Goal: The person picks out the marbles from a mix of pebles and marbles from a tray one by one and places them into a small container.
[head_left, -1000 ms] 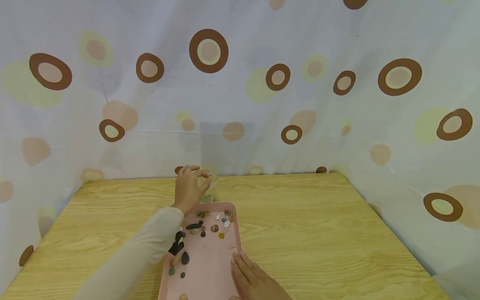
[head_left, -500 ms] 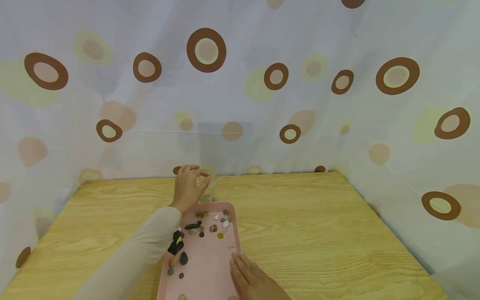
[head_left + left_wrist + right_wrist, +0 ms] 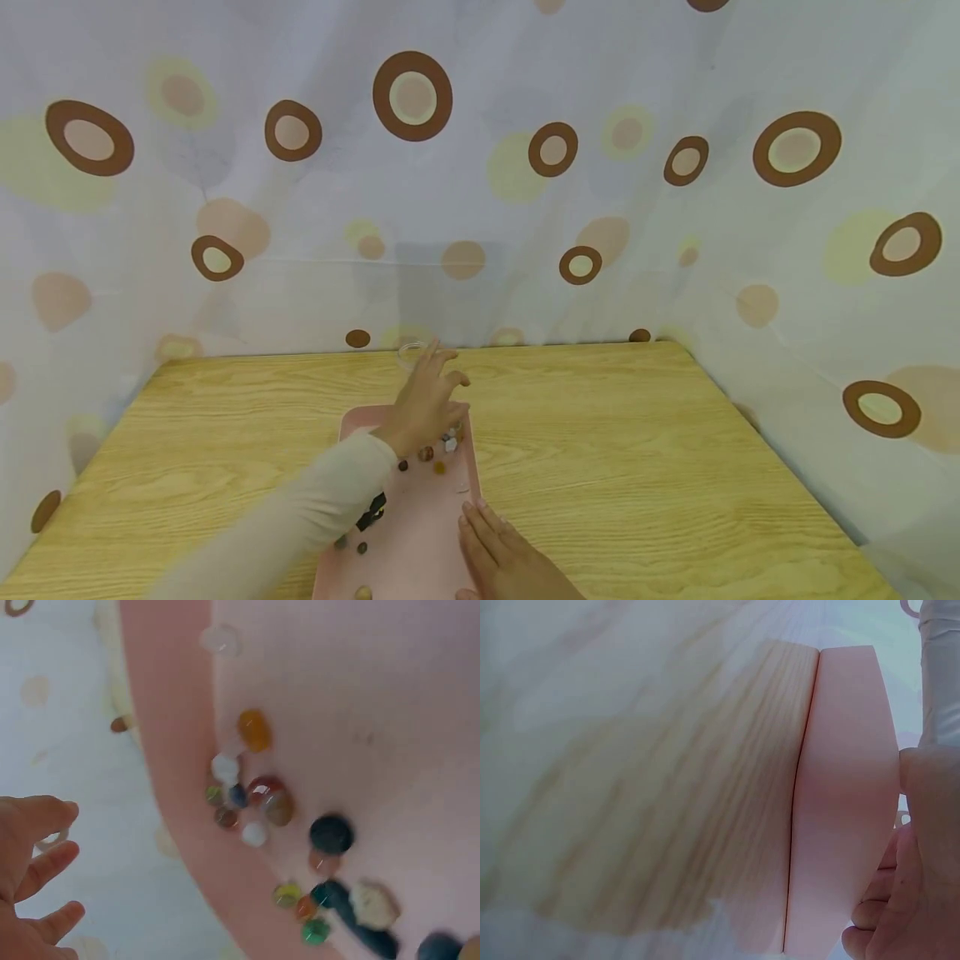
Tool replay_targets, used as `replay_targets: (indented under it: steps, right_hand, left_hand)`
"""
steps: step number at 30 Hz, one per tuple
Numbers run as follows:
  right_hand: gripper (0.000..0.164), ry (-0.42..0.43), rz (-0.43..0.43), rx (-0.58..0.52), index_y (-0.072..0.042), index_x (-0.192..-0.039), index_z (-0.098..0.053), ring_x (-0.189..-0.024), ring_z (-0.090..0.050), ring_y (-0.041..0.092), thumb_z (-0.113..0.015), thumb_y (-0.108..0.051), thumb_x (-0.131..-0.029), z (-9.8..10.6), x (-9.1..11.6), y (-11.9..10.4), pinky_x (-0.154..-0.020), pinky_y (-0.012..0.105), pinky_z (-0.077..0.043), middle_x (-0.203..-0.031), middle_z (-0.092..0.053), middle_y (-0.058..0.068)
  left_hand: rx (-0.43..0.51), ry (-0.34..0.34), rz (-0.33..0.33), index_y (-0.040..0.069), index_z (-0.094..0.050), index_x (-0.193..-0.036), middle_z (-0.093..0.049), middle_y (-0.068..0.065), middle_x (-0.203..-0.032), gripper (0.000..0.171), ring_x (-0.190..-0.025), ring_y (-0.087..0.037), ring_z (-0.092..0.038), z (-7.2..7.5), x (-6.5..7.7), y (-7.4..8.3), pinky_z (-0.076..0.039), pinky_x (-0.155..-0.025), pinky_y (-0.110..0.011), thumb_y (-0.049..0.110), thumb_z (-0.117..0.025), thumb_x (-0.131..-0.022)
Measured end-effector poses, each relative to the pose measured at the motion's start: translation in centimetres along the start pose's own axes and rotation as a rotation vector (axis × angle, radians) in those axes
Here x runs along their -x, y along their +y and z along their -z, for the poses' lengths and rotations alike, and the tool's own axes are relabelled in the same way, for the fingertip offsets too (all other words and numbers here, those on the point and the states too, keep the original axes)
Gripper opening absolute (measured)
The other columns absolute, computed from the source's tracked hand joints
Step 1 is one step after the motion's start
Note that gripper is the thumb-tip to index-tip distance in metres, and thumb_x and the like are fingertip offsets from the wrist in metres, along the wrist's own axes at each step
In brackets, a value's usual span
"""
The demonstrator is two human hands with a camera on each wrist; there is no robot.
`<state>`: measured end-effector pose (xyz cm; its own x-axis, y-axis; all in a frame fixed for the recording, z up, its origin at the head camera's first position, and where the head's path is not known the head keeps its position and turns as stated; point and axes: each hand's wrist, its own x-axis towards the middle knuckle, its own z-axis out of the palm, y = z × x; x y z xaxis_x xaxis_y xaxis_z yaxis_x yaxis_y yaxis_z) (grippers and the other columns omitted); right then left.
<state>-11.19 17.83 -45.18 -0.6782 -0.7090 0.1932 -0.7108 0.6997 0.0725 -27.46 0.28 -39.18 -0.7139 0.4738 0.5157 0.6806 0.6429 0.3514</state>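
Note:
My left hand (image 3: pixel 426 402) hovers over the far end of a pink tray (image 3: pixel 427 542). Its fingers are spread, and nothing shows between them in the left wrist view. Below it lie small polished stones, among them an orange one (image 3: pixel 255 730), a white one (image 3: pixel 225 767), a dark round one (image 3: pixel 331 834) and a green one (image 3: pixel 315 931). Behind the hand stands a clear jar, of which the round rim (image 3: pixel 411 354) shows; the hand hides most of the rest. On the tray's right rim rests my right hand (image 3: pixel 510 554), fingers extended along it.
A black item with a yellow mark (image 3: pixel 371 512) lies at the tray's left side, partly covered by the left sleeve (image 3: pixel 322 492). The tray sits on a wood-grain table (image 3: pixel 637 483). A patterned curtain (image 3: pixel 495 217) encloses the back and sides.
My left hand has left the jar's rim, where its thumb and fingers were close together, and moved right and nearer over the tray, fingers spreading. The right hand has stayed on the tray's rim.

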Motion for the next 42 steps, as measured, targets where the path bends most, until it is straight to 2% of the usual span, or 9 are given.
replay_targets:
  steps: [2, 5, 11, 15, 20, 25, 30, 35, 42]
  right_hand:
    - [0.064, 0.019, 0.013, 0.027, 0.005, -0.134, -0.051, -0.131, -0.045, 0.033, -0.041, -0.048, -0.1, -0.1, 0.0, 0.1, -0.098, 0.039, -0.048, -0.141, -0.048, 0.021]
    - [0.064, 0.029, 0.019, 0.036, 0.005, -0.133, -0.052, -0.13, -0.046, 0.033, -0.042, -0.048, -0.099, -0.2, 0.0, 0.1, -0.097, 0.038, -0.049, -0.14, -0.049, 0.021]
    - [0.065, 0.022, 0.016, 0.02, 0.006, -0.133, -0.052, -0.13, -0.046, 0.034, -0.043, -0.048, -0.099, -0.2, -0.1, 0.2, -0.097, 0.039, -0.049, -0.14, -0.048, 0.022]
    - [0.064, 0.023, 0.022, 0.03, 0.006, -0.133, -0.052, -0.13, -0.046, 0.033, -0.043, -0.048, -0.099, -0.1, -0.1, 0.1, -0.097, 0.039, -0.049, -0.141, -0.048, 0.022]
    - [0.064, 0.011, 0.012, 0.022, 0.005, -0.135, -0.051, -0.132, -0.044, 0.033, -0.042, -0.048, -0.099, 0.0, -0.1, 0.1, -0.098, 0.039, -0.048, -0.142, -0.046, 0.021]
    - [0.064, 0.032, 0.022, 0.046, 0.004, -0.134, -0.051, -0.131, -0.046, 0.032, -0.042, -0.049, -0.099, -0.1, -0.1, 0.2, -0.098, 0.037, -0.048, -0.141, -0.048, 0.02]
    - [0.064, 0.053, 0.033, 0.072, 0.003, -0.132, -0.053, -0.129, -0.048, 0.031, -0.042, -0.05, -0.099, -0.1, 0.0, 0.2, -0.097, 0.036, -0.049, -0.139, -0.051, 0.019]
    - [0.064, 0.032, 0.025, 0.054, 0.003, -0.133, -0.053, -0.129, -0.047, 0.032, -0.043, -0.05, -0.098, 0.0, -0.1, 0.1, -0.096, 0.037, -0.049, -0.139, -0.05, 0.019]
    - [0.063, 0.042, 0.034, 0.069, 0.004, -0.132, -0.053, -0.129, -0.048, 0.032, -0.044, -0.049, -0.098, -0.1, -0.1, 0.1, -0.097, 0.037, -0.049, -0.139, -0.05, 0.02]
  left_hand:
    - [-0.019, -0.056, 0.007, 0.003, -0.071, -0.099, -0.047, -0.024, -0.136, 0.018, -0.14, -0.046, -0.023, -0.7, 0.4, 0.1, -0.027, -0.111, -0.057, 0.008, -0.074, -0.082]
    - [-0.047, -0.088, 0.011, 0.002, -0.072, -0.096, -0.049, -0.025, -0.135, 0.014, -0.139, -0.047, -0.025, -1.6, 1.0, 0.0, -0.026, -0.111, -0.057, 0.007, -0.072, -0.083]
    - [-0.157, -0.079, -0.011, 0.004, -0.072, -0.088, -0.052, -0.026, -0.131, 0.01, -0.136, -0.047, -0.03, -3.2, 1.8, -0.6, -0.032, -0.108, -0.056, 0.01, -0.076, -0.081]
    - [-0.181, -0.072, -0.009, 0.004, -0.072, -0.091, -0.051, -0.025, -0.131, 0.008, -0.136, -0.046, -0.031, -4.1, 2.1, -1.1, -0.034, -0.108, -0.054, 0.009, -0.072, -0.085]
    - [-0.183, -0.083, 0.045, 0.007, -0.072, -0.096, -0.052, -0.022, -0.132, 0.013, -0.138, -0.041, -0.031, -4.9, 2.2, -1.4, -0.037, -0.107, -0.051, 0.011, -0.074, -0.084]
    - [-0.168, -0.086, 0.08, 0.007, -0.072, -0.1, -0.053, -0.022, -0.13, 0.02, -0.136, -0.042, -0.034, -5.4, 2.4, -1.5, -0.038, -0.105, -0.052, 0.011, -0.076, -0.082]
    - [-0.12, -0.078, 0.093, 0.006, -0.071, -0.098, -0.056, -0.023, -0.126, 0.013, -0.134, -0.043, -0.037, -5.6, 2.5, -1.4, -0.041, -0.103, -0.052, 0.007, -0.072, -0.085]
    - [-0.125, -0.097, 0.104, 0.006, -0.07, -0.086, -0.055, -0.024, -0.126, 0.003, -0.134, -0.043, -0.036, -5.6, 2.5, -1.4, -0.047, -0.098, -0.047, 0.009, -0.07, -0.088]
    - [-0.146, -0.12, 0.116, 0.01, -0.063, -0.068, -0.055, -0.024, -0.125, 0.018, -0.136, -0.042, -0.034, -5.4, 2.7, -1.3, -0.047, -0.098, -0.045, 0.004, -0.073, -0.083]
